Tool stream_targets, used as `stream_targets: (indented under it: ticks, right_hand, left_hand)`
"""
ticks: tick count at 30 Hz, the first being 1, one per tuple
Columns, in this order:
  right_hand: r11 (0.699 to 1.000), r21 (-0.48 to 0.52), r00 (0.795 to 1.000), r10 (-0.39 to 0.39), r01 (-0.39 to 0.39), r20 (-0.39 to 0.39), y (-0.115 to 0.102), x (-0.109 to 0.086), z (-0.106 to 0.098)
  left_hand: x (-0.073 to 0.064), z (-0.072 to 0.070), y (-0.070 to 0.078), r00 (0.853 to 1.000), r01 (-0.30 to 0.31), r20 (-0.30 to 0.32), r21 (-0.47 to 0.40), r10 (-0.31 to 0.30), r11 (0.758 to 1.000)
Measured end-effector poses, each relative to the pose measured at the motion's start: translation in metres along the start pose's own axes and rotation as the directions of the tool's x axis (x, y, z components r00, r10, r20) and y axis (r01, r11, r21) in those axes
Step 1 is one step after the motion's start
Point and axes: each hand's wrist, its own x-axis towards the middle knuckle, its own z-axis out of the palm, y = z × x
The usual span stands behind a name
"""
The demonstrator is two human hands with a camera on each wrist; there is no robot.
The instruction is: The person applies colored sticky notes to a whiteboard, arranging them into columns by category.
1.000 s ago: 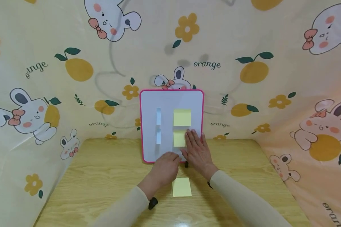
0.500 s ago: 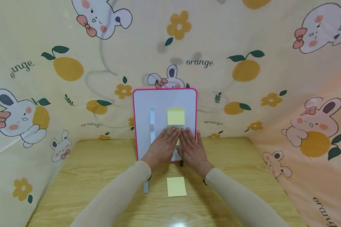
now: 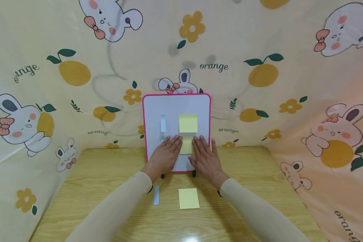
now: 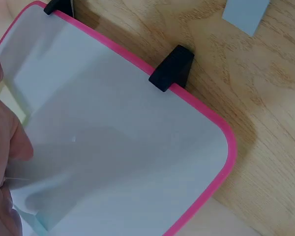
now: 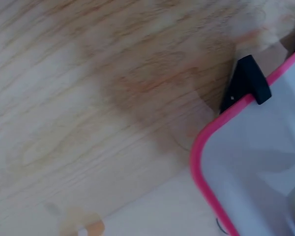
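A white board (image 3: 175,104) with a pink rim stands upright on the table. On its right half are two yellow sticky notes, an upper one (image 3: 188,123) and a lower one (image 3: 186,146). My left hand (image 3: 165,154) lies with straight fingers at the lower note's left edge. At that note's right edge rests my right hand (image 3: 206,157), its fingers straight as well. A blue paper strip (image 3: 163,123) sticks to the board's left half; a second strip below it is mostly hidden by the left hand. The right wrist view shows no hand.
On the wooden table (image 3: 247,188), in front of the board, lie another yellow sticky note (image 3: 188,198) and another blue strip (image 3: 156,195). Black feet (image 4: 173,68) hold the board's lower edge. A patterned cloth (image 3: 229,33) hangs behind and at both sides.
My left hand has risen from the board's lower edge onto the lower note, then slid left to its left edge. The right hand stays against the board. The head view has shifted slightly.
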Motion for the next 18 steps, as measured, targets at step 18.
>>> stream_targets:
  ticks: [18]
  right_hand:
    - [1.000, 0.012, 0.998, -0.023, 0.024, -0.064, 0.015, -0.003, 0.006]
  left_hand:
    - [-0.003, 0.005, -0.001, 1.000, -0.004, -0.016, -0.026, 0.003, 1.000]
